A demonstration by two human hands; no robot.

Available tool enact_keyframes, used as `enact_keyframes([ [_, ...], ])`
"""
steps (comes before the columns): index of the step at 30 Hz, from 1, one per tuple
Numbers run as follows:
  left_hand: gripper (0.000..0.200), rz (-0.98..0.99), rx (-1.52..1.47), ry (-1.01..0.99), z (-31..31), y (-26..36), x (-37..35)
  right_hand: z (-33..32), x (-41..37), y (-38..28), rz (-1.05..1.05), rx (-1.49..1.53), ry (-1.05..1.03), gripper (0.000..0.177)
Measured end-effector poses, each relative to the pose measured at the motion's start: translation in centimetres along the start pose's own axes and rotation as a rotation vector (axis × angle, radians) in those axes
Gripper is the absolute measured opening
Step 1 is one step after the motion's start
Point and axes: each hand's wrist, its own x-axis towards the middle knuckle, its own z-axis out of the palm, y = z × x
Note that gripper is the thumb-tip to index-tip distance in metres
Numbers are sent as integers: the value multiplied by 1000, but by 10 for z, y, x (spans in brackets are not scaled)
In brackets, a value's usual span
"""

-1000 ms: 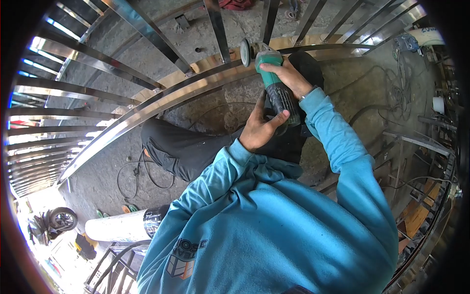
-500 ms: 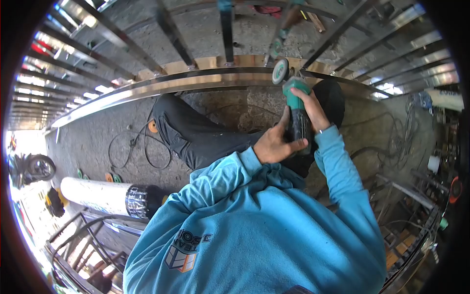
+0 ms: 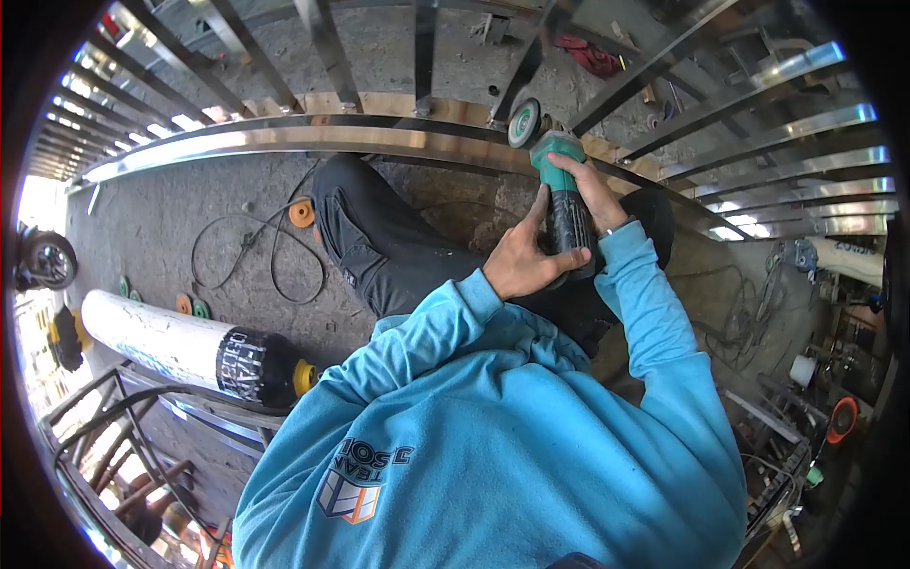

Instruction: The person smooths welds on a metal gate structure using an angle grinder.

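An angle grinder (image 3: 566, 204) with a green head and a black body is held between both hands over my lap. My left hand (image 3: 526, 254) wraps the rear of the body, thumb and forefinger stretched along it. Higher up, my right hand (image 3: 590, 194) grips the green head from the right side. The round grinding disc (image 3: 523, 124) points up and left, right at the lower rail of a shiny metal railing (image 3: 398, 140). Upright flat bars (image 3: 425, 57) rise from that rail.
A white gas cylinder (image 3: 161, 332) with a black end lies at the left. A looped cable (image 3: 245, 248) and an orange disc (image 3: 301, 212) are on the concrete floor near my knee. Metal frames (image 3: 123, 446) stand lower left, and tangled cables (image 3: 749, 318) lie to the right.
The view has turned, so the railing and cylinder sit differently in the picture. The grinder has shifted slightly left and up in view, still in both hands.
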Motion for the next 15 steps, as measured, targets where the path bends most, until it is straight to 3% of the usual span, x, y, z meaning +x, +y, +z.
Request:
enact_keyframes([
  [4,118,38,37,110,-1,-8,9,5,12,-6,109,44,-19,45],
  [8,122,-13,-17,66,-6,-4,13,-3,24,-6,262,35,6,45],
  [15,122,-40,10,47,-6,1,5,3,13,-14,287,-6,14,47],
])
